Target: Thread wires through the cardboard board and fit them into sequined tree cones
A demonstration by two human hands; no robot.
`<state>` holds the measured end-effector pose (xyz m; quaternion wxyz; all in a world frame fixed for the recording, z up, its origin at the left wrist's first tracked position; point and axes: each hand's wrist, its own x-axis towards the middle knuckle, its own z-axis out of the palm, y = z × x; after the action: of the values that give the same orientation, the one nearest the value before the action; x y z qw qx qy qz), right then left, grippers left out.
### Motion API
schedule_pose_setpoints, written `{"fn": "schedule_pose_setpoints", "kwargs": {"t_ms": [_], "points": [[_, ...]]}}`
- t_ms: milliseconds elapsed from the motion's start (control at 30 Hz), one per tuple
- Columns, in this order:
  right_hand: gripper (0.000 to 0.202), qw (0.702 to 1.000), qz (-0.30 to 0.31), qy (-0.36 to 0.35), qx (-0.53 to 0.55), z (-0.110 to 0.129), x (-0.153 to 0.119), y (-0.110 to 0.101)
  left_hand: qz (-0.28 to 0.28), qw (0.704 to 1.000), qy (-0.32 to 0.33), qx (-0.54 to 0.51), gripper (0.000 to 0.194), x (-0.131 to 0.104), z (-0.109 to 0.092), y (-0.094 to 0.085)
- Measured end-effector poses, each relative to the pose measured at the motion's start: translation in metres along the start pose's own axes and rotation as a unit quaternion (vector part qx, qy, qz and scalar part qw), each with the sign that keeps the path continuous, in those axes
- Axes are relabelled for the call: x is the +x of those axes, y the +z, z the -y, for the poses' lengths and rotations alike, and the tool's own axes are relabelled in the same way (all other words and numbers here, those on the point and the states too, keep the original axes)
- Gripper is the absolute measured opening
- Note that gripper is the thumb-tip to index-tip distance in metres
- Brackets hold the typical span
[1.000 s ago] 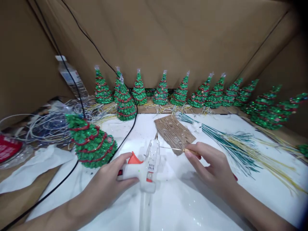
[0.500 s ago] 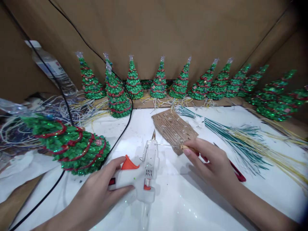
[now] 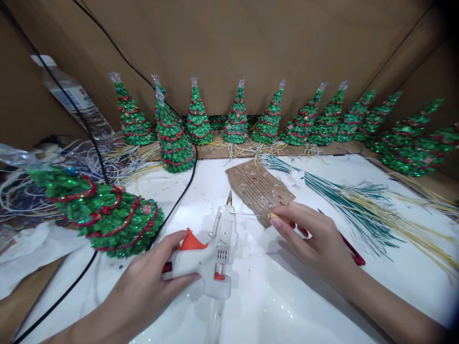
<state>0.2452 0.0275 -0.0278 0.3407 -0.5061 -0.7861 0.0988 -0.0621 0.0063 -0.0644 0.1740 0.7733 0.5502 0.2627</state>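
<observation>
Far left: one clear bottle [image 3: 77, 102], tilted, crossed by a black cord [image 3: 187, 184]; its label is too blurred to read. Left: tangled wires [image 3: 64, 160], their ends lost among one another. Near left: crumpled white sheet [image 3: 39, 253], cut off by the picture's edge. Beside it: large green tree [image 3: 107, 212] with red garland, leaning left, its clear wrapped tip cut off.

Near, left of centre: left hand [image 3: 145, 272], index finger and thumb closed about the handle of a white glue gun [image 3: 210, 274]; remaining fingers hidden beneath. Gun has an orange trigger [image 3: 192, 240] and a metal nozzle [image 3: 229, 198] directed far; its clear stick [image 3: 215, 317] runs off the near edge.

Far: row of small green trees [image 3: 236, 122], those at far right overlapping and cut off. Centre: ridged cardboard piece [image 3: 256, 186], flecked with scraps.

Right of centre: right hand [image 3: 315, 239], thumb and fingertips pinching the tan handle of a thin-shafted tool [image 3: 275, 218]; shaft tip is at the gun's front, contact impossible to tell. Beyond the wrist: red-handled implement [image 3: 353, 251], partly hidden. Right: green and yellow wires [image 3: 344, 205], fanned.
</observation>
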Motion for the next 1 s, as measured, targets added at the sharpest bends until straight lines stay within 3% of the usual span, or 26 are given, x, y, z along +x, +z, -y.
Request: {"fn": "schedule_pose_setpoints", "kwargs": {"t_ms": [233,433,800,1000], "points": [[0.013,1.0,0.013,0.007,0.011,-0.001,-0.001,-0.001,0.001,1.0,-0.026,-0.009,0.048,-0.004,0.002,0.003],[0.015,0.999,0.02,0.017,0.03,-0.002,-0.001,0.001,0.011,1.0,-0.008,0.002,0.047,-0.009,0.009,0.007],[0.012,0.995,0.04,0.037,0.078,-0.002,-0.003,0.001,0.011,0.999,-0.032,0.01,0.045,-0.007,0.001,0.003],[0.013,0.994,0.046,0.037,0.09,-0.002,-0.003,0.002,0.008,1.0,0.0,0.003,0.044,-0.006,0.004,0.005]]}}
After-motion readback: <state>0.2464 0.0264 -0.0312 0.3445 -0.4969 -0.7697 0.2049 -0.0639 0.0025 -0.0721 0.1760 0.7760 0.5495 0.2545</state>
